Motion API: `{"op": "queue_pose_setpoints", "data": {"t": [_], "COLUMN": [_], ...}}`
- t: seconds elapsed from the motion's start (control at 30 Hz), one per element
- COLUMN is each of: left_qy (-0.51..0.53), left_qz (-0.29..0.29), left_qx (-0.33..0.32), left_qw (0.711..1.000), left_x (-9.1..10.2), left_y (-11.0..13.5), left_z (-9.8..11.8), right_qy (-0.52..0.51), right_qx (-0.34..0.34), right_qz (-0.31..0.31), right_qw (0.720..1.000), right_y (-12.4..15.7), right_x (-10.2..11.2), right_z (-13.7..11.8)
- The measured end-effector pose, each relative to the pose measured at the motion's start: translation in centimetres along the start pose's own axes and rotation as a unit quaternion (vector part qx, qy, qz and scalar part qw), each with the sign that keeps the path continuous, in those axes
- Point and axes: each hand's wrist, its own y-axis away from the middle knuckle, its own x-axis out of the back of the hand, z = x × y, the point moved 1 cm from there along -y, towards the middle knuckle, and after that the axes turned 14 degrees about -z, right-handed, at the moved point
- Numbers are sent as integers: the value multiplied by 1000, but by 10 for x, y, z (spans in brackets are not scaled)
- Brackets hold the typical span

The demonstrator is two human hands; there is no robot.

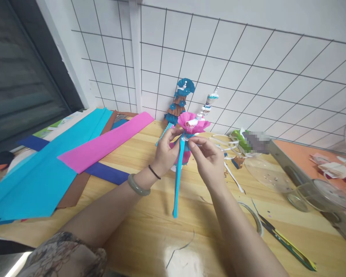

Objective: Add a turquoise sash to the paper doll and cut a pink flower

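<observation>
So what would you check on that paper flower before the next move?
1. Left hand pinches the paper flower just under its pink petals: ok.
2. Right hand pinches at the same neck: ok.
3. Blue stem straight, not bent: ok.
4. Binding at the neck tight: cannot tell, fingers hide it.
5. Scissors lie on the table beside the right forearm: ok.
6. Paper sheets lie apart from both hands: ok.

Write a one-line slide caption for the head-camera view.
Left hand and right hand hold a pink paper flower on a blue stick over a wooden table beside coloured paper sheets.
</observation>
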Motion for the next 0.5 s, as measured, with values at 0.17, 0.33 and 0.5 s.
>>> {"op": "queue_pose_setpoints", "data": {"t": [0.17,0.33,0.5], "left_qy": [-27,-10,15], "left_qz": [18,20,23], "left_qx": [-10,-20,-8], "left_qw": [999,1000,1000], "left_x": [0,1,0], "left_y": [0,-3,-4], "left_z": [-2,-3,-3], "right_qy": [-68,-143,-165], "right_qx": [-28,-30,-37], "right_qz": [13,32,42], "right_qw": [997,989,985], "right_y": [-2,-5,-6], "right_x": [-1,-1,-1], "right_z": [5,5,9]}}
